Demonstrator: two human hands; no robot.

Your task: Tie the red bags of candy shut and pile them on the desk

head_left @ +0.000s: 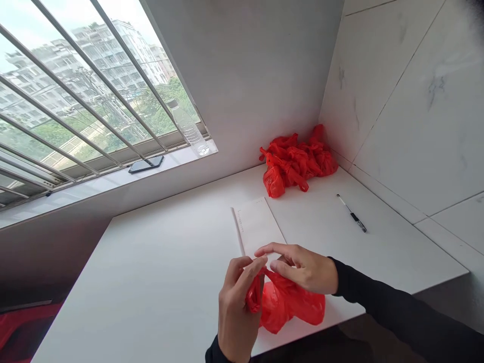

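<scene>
A red plastic bag (293, 300) lies bunched at the front edge of the white table, under both hands. My left hand (242, 297) is closed round a gathered part of it, and a red loop shows below the fingers. Over the bag's upper side reaches my right hand (302, 264), its index finger stretched toward the left fingertips. The right thumb is bent against a twisted strand of the bag; the other right fingers are curled and partly hidden. Just beyond the hands lies a flat white paper pad or envelope (259, 224) with small print.
More red plastic bags (298, 159) are heaped in the table's back corner. A black and clear pen (351, 213) lies at the right. On the windowsill (94, 185) are a phone (146, 164) and a clear bottle (191, 130). Walls border the white table (151, 282) behind and right.
</scene>
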